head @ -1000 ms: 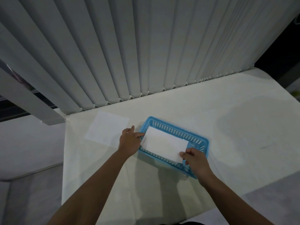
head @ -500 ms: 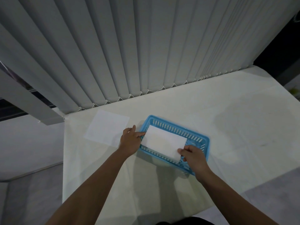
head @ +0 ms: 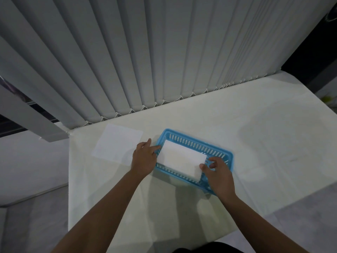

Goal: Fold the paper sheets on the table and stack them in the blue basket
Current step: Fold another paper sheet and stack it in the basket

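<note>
The blue basket stands on the white table, slightly left of centre. A folded white paper lies inside it, filling most of the bottom. My left hand is at the basket's left end, index finger on the paper's left edge and thumb raised. At the basket's right end, my right hand has its thumb on the paper's right edge and its fingers just beyond it. An unfolded white paper sheet lies flat on the table left of the basket, partly behind my left hand.
Vertical grey blinds hang along the table's far edge. The table stretches to the right of the basket. Its left edge runs just beyond the flat sheet, and grey floor shows below on both sides.
The folded paper has sunk lower into the basket. My right hand has slid along the paper's right edge, and its fingers have spread a little. My left hand has stayed at the left end.
</note>
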`<action>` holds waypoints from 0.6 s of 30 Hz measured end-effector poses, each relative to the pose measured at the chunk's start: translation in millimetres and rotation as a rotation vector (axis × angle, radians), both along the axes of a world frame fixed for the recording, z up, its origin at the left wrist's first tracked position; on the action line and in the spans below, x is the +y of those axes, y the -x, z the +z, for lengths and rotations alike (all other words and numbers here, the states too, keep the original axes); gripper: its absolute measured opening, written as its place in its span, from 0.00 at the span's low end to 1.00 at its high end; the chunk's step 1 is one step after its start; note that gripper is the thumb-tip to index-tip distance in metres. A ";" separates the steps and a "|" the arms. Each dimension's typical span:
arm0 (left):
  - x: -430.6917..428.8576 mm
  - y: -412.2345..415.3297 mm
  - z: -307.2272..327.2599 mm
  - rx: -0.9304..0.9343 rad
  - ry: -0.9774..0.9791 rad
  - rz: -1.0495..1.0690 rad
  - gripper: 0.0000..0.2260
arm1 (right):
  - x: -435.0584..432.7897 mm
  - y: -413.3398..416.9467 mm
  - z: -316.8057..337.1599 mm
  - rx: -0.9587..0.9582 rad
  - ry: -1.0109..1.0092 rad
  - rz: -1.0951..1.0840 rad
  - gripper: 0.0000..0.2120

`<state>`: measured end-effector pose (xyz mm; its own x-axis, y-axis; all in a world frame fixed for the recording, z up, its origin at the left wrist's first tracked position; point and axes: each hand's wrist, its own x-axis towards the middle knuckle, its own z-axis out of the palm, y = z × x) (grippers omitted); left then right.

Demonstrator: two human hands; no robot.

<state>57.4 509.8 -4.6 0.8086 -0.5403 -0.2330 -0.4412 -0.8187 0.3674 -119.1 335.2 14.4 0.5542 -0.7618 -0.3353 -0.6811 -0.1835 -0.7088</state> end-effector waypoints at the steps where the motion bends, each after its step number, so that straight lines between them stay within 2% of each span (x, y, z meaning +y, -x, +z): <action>1: -0.5 3.5 1.6 -0.048 0.079 0.024 0.20 | 1.1 0.0 -2.1 -0.019 0.113 0.047 0.15; 3: -5.6 12.3 5.5 -0.132 0.201 0.003 0.20 | 4.9 -2.3 -5.3 -0.023 0.375 0.243 0.21; 4: -10.4 17.4 4.8 -0.178 0.196 -0.065 0.21 | 7.9 -4.8 -7.0 0.019 0.462 0.371 0.24; 6: -19.6 25.5 -0.2 -0.238 0.085 -0.258 0.24 | 13.6 -10.6 -13.9 0.157 0.529 0.588 0.33; 8: -25.9 29.7 -7.9 -0.232 -0.039 -0.398 0.28 | 14.9 -13.8 -26.3 0.269 0.541 0.695 0.40; 11: -26.8 30.4 -17.0 -0.157 -0.122 -0.445 0.35 | 10.9 -14.8 -38.2 0.322 0.520 0.732 0.40; 18: -27.2 27.6 -18.6 -0.154 -0.128 -0.412 0.37 | 3.5 -14.8 -42.1 0.331 0.506 0.699 0.42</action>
